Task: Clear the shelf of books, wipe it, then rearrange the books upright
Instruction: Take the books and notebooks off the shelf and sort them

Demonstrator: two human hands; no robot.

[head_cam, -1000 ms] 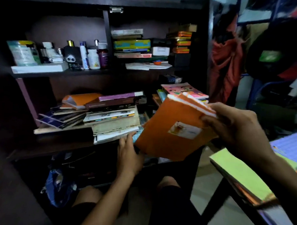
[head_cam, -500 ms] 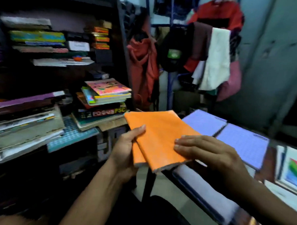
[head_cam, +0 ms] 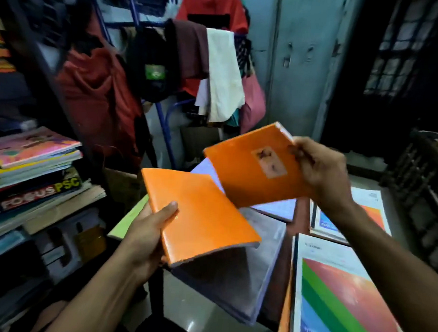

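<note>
So, the dark shelf unit (head_cam: 39, 65) filled the left side, and a stack of books (head_cam: 34, 173) lay flat on one of its boards, a pink-covered one on top and a dark spine reading FOCUS PSC lower down. Behind, a rack of clothes (head_cam: 192, 71) hung in front of a pale cupboard (head_cam: 300, 56). To the right sat a table (head_cam: 302, 217) already carrying flat books: a big one with green, red and blue stripes (head_cam: 340, 301) nearest, a lilac notebook (head_cam: 276, 208) further back, partly hidden. Over that table, two orange books were up in the air! The left hand (head_cam: 147, 240) gripped the plain orange book (head_cam: 198, 215) at its near-left corner, thumb lying across the cover, fingers out of sight beneath. The right hand (head_cam: 320, 172) pinched the labelled orange book (head_cam: 250, 169) by its right edge, tilted, its lower corner overlapping the plain one's far edge. Whether the two covers touched, I couldn't tell.
</note>
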